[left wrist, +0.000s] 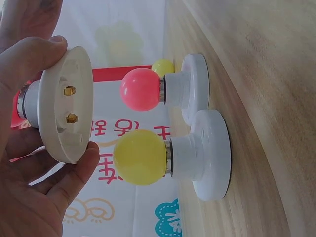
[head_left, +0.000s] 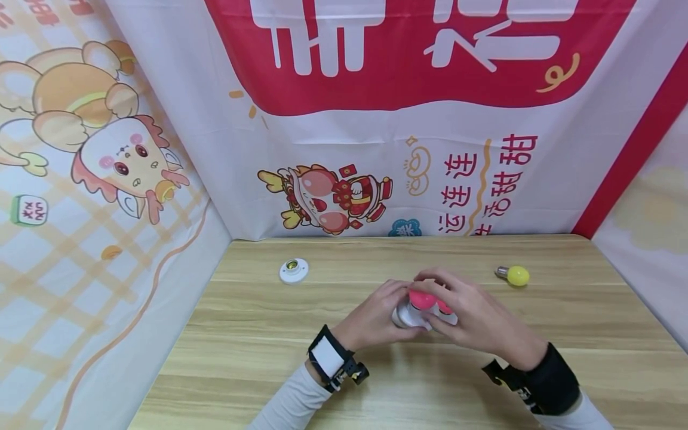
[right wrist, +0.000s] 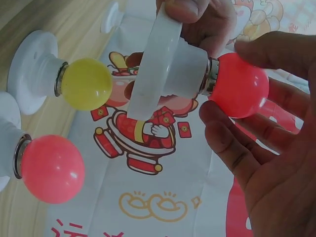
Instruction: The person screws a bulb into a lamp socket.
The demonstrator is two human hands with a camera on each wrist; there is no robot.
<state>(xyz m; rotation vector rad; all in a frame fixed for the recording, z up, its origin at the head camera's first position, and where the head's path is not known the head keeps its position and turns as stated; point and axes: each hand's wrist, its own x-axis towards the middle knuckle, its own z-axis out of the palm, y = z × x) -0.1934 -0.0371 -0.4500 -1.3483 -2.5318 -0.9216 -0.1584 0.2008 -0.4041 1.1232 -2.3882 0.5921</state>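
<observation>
My left hand point(head_left: 378, 316) grips a round white lamp socket point(right wrist: 157, 64) by its rim, lifted off the table and tilted. The socket's open underside, with two brass screws point(left wrist: 70, 118), shows in the left wrist view. A red bulb point(right wrist: 241, 85) sits in this socket, and the fingertips and thumb of my right hand point(right wrist: 284, 168) close around it. Just beyond, on the table, stand two more sockets, one bearing a yellow bulb point(left wrist: 140, 157), the other a red bulb point(left wrist: 141, 89). In the head view the hands mostly hide that pair.
A bare white socket point(head_left: 294, 270) lies at the back left of the wooden table point(head_left: 258, 334). Toward the back right, a loose yellow bulb point(head_left: 518, 276) rests on its side. A printed cloth point(head_left: 333, 131) hangs behind the table, with more cloth at both sides.
</observation>
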